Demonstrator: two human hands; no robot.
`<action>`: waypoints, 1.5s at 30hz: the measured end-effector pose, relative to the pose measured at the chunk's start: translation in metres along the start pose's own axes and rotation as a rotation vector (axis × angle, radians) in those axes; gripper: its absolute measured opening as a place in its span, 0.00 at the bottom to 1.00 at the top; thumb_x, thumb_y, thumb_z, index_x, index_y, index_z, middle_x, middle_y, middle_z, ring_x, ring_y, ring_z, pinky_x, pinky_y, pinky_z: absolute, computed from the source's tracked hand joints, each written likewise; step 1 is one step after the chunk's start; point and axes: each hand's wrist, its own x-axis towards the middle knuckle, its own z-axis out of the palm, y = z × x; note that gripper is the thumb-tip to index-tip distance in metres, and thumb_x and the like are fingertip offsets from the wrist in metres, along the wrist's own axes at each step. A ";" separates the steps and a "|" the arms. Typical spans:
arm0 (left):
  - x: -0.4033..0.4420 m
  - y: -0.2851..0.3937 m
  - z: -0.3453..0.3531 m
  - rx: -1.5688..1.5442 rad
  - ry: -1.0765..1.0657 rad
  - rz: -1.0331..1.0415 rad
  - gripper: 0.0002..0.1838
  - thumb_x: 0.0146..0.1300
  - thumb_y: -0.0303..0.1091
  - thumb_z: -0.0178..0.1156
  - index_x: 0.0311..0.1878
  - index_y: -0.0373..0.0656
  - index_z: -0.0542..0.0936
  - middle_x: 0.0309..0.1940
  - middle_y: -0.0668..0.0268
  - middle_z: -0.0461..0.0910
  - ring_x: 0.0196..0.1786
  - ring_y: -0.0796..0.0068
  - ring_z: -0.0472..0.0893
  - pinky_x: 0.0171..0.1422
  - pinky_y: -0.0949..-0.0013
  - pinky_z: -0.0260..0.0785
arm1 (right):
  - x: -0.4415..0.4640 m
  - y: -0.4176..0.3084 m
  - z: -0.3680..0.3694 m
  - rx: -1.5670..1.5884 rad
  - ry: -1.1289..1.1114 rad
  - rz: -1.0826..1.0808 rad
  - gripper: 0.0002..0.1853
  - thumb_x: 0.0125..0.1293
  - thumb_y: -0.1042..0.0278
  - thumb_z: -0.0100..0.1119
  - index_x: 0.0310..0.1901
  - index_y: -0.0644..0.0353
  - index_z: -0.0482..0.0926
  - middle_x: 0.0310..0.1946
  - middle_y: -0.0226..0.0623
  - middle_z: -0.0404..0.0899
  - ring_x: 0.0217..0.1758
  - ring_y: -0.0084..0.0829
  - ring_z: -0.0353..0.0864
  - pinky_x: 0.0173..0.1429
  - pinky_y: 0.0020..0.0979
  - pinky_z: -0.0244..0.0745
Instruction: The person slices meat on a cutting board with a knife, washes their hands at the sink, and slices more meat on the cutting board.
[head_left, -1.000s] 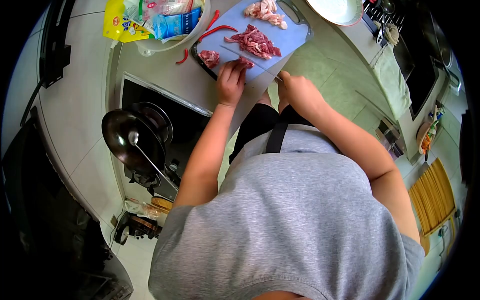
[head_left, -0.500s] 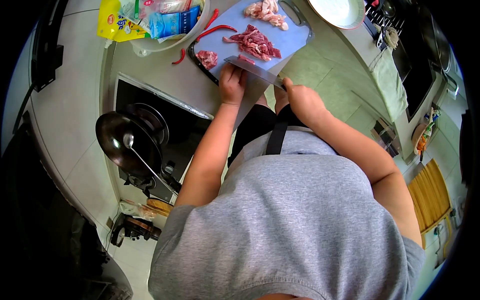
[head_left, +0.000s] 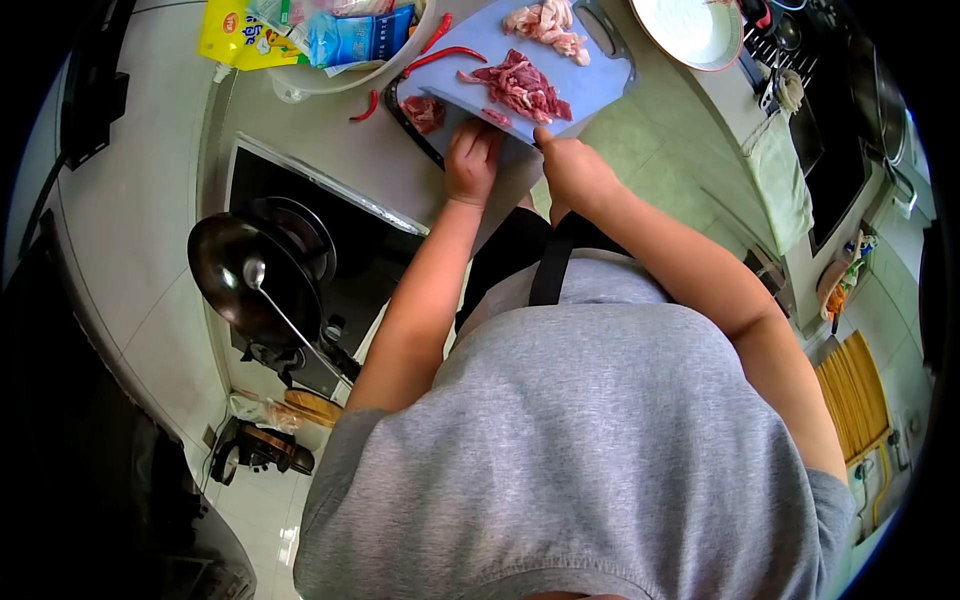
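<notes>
And here's the knife (head_left: 470, 108), slanting over the board (head_left: 603, 88) from the left end towards the near edge! The right hand (head_left: 577, 168) is wrapped tight round its handle, out past that near edge, with floor in view beside the wrist. The left hand (head_left: 472, 165) is down at the board's near left corner, fingers bent and side by side behind the blade; can't tell whether they pinch anything, the tips are hidden.

Now the meat: the red pile (head_left: 522, 88) sits mid-board, beyond the blade, a strip of open blue between it and the handle end. One scrap (head_left: 496, 117) is just beside the blade, and a chunk (head_left: 424, 115) is tucked against the black-rimmed left end, close to the knife tip, tight quarters there! The pale strips (head_left: 548, 28) lie up by the far right corner, near the handle slot.

On the far edge, a long chilli (head_left: 445, 56) crosses the rim; a short one (head_left: 367, 106) lies on the countertop (head_left: 330, 135), off the left end. The tub (head_left: 385, 75) crowds the far left side, while a stretch of countertop separates the board from the hob (head_left: 375, 210)
</notes>
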 end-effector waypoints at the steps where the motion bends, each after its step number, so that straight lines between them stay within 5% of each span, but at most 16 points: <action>1: -0.002 0.002 0.001 0.017 0.005 0.012 0.12 0.58 0.24 0.65 0.46 0.43 0.86 0.46 0.60 0.83 0.48 0.55 0.81 0.53 0.57 0.76 | 0.000 0.002 0.001 -0.006 -0.004 -0.001 0.13 0.67 0.78 0.47 0.53 0.65 0.71 0.39 0.58 0.83 0.45 0.58 0.84 0.45 0.53 0.78; 7: -0.003 -0.001 0.004 0.003 -0.019 0.025 0.11 0.58 0.23 0.64 0.44 0.44 0.86 0.47 0.60 0.83 0.49 0.55 0.81 0.55 0.57 0.76 | -0.029 0.014 -0.008 0.009 -0.066 0.102 0.13 0.68 0.74 0.47 0.52 0.66 0.71 0.38 0.57 0.84 0.46 0.57 0.84 0.47 0.51 0.79; 9: -0.006 -0.001 0.002 -0.012 -0.032 0.005 0.11 0.58 0.23 0.64 0.44 0.44 0.86 0.47 0.60 0.83 0.49 0.55 0.81 0.55 0.58 0.76 | 0.006 0.005 0.002 -0.032 0.078 -0.074 0.12 0.67 0.74 0.49 0.51 0.66 0.72 0.37 0.56 0.84 0.47 0.57 0.84 0.47 0.51 0.79; 13: -0.002 0.000 0.002 0.014 -0.048 0.033 0.11 0.58 0.23 0.64 0.44 0.43 0.86 0.47 0.59 0.82 0.49 0.53 0.81 0.54 0.57 0.76 | 0.037 -0.014 0.001 -0.078 0.054 -0.091 0.12 0.67 0.74 0.49 0.51 0.66 0.73 0.38 0.56 0.84 0.46 0.56 0.84 0.47 0.51 0.79; 21: -0.002 0.005 0.003 0.043 0.006 0.063 0.08 0.58 0.24 0.65 0.42 0.40 0.85 0.44 0.59 0.82 0.47 0.53 0.80 0.52 0.57 0.75 | -0.012 0.017 0.001 0.018 0.010 0.074 0.18 0.66 0.73 0.52 0.58 0.65 0.72 0.39 0.56 0.84 0.47 0.54 0.85 0.48 0.50 0.79; 31: 0.008 0.018 -0.021 0.149 -0.091 0.129 0.10 0.59 0.25 0.66 0.44 0.43 0.85 0.48 0.63 0.83 0.48 0.59 0.81 0.54 0.59 0.76 | 0.005 0.022 -0.030 0.052 0.192 -0.029 0.14 0.65 0.73 0.50 0.51 0.59 0.78 0.38 0.54 0.84 0.44 0.54 0.85 0.49 0.51 0.79; 37: 0.007 0.017 -0.025 0.033 -0.021 0.080 0.10 0.57 0.23 0.68 0.43 0.41 0.84 0.45 0.61 0.83 0.48 0.58 0.81 0.53 0.58 0.75 | -0.036 0.003 -0.022 0.115 0.097 0.017 0.13 0.70 0.63 0.54 0.51 0.61 0.76 0.34 0.59 0.82 0.42 0.59 0.83 0.47 0.53 0.77; 38: 0.006 0.016 -0.024 0.026 -0.023 0.066 0.10 0.57 0.23 0.69 0.43 0.40 0.84 0.45 0.60 0.83 0.48 0.57 0.81 0.53 0.57 0.75 | -0.040 0.000 -0.022 0.063 0.055 0.028 0.10 0.67 0.75 0.50 0.48 0.63 0.75 0.35 0.55 0.84 0.42 0.55 0.85 0.45 0.51 0.80; 45: -0.004 0.010 -0.011 0.077 -0.073 0.040 0.10 0.58 0.25 0.68 0.44 0.39 0.84 0.45 0.59 0.82 0.49 0.53 0.80 0.56 0.56 0.75 | -0.048 0.004 -0.007 -0.030 0.019 0.030 0.09 0.66 0.77 0.50 0.48 0.65 0.71 0.34 0.54 0.84 0.40 0.54 0.86 0.42 0.49 0.81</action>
